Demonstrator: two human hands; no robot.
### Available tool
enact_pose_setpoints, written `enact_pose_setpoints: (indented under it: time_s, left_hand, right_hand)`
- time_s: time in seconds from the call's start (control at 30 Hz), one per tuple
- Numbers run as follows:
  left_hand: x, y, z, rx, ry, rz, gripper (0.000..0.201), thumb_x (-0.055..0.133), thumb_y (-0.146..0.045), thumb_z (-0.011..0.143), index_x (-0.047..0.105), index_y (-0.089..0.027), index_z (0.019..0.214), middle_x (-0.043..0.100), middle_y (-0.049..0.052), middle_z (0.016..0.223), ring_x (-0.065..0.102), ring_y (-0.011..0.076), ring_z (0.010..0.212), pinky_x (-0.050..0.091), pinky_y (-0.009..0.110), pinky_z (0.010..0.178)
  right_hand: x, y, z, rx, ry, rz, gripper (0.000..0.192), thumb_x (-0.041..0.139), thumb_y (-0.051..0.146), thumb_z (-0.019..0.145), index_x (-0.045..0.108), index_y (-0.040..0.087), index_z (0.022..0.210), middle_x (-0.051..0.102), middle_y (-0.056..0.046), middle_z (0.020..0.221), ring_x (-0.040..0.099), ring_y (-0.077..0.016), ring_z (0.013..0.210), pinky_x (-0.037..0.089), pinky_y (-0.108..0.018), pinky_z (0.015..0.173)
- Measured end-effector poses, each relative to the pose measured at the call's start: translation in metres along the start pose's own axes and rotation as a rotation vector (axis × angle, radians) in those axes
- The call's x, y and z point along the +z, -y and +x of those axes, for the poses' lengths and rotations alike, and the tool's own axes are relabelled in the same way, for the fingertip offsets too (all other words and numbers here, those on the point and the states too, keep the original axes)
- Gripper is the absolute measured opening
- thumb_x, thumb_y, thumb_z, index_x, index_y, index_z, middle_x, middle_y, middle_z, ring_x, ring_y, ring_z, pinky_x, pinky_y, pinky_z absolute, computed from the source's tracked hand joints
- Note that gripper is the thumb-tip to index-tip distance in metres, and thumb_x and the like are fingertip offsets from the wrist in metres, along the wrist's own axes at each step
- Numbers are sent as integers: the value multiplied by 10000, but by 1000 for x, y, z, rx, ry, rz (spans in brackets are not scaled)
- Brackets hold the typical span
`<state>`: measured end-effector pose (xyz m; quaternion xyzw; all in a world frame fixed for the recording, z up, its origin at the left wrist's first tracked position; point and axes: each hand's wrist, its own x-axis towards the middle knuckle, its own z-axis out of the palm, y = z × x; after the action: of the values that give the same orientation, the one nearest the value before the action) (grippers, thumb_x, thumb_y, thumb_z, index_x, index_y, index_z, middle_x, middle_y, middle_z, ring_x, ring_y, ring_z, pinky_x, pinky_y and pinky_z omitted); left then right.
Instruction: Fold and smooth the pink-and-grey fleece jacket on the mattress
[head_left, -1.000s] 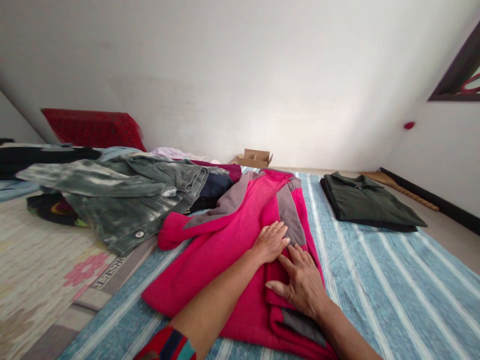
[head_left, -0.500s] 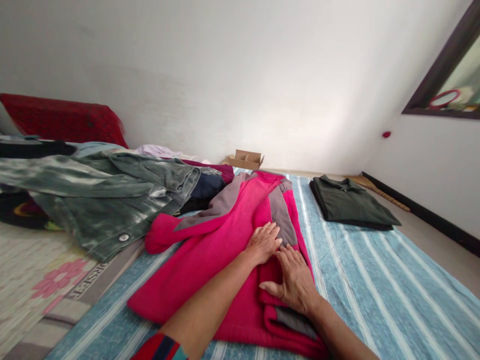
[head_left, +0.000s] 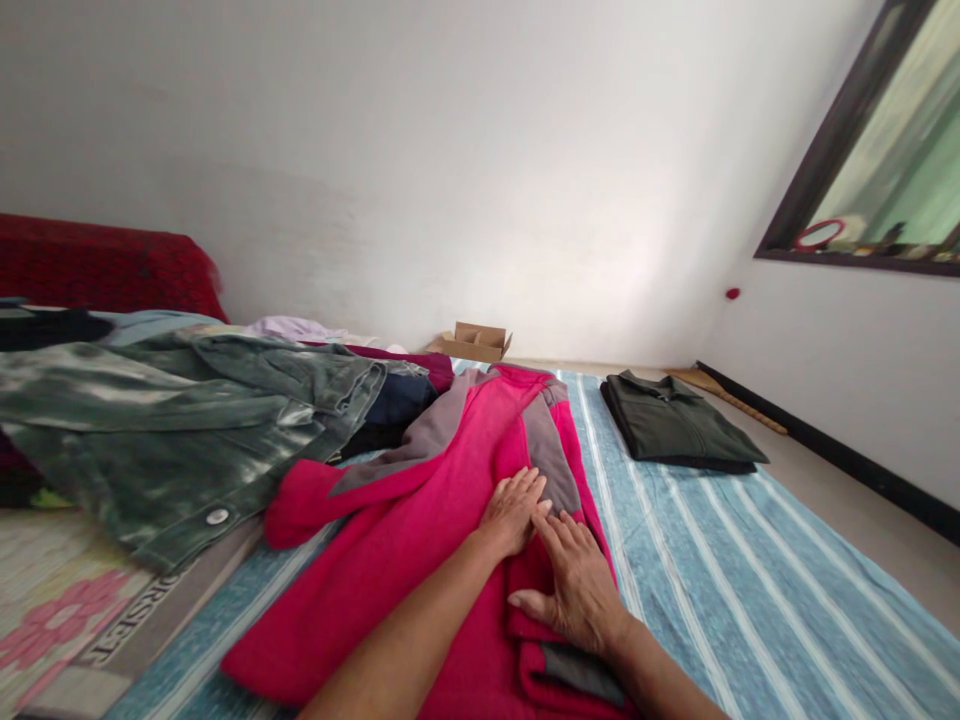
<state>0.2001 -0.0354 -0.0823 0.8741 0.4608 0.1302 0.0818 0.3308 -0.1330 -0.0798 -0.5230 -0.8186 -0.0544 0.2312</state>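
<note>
Both hands flat, fingers spread, holding nothing: left hand [head_left: 512,511] and right hand [head_left: 573,584] press pink jacket [head_left: 420,540] | jacket lies mid striped sheet [head_left: 750,590] | jacket's near hem cut off

Striped blue sheet [head_left: 750,580] bears pink jacket [head_left: 420,520], folded dark shirt [head_left: 675,430].

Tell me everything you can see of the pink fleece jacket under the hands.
The bright pink fleece jacket with grey panels looks soft and thick. It lies partly folded on the blue striped sheet, one sleeve stretched out leftward, its right side doubled over. The left hand and right hand press flat on it. Its far end meets the pile of clothes.
</note>
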Motion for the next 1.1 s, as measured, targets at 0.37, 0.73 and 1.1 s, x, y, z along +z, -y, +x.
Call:
enact_pose_setpoints:
  time_s: [0.37,0.73,1.1]
  left_hand:
    - [-4,-2,-2,-22,24,-20,494,255,-382,941,380,-134,1349,330,109,1456,240,204,1356,206,391,1094]
    - [-30,-23,-43,-118,168,-14,539,255,-348,918,307,-121,1404,198,93,1506,121,212,1389,159,427,1114]
    - [-30,-23,-50,-80,226,15,592,214,-458,927,284,-126,1412,149,96,1512,98,231,1392,136,506,1100]
  right_hand:
    - [3,0,-2,-8,4,-19,852,454,709,750,379,135,1375,468,-148,1346,443,-342,1205,368,-511,975]
    - [13,-5,-3,0,-44,31,823,489,707,731,400,180,1356,517,-133,1298,455,-343,1198,374,-513,973]
    - [8,-3,-3,-16,-20,9,781,461,708,752,435,184,1330,532,-130,1281,460,-343,1190,383,-531,963]
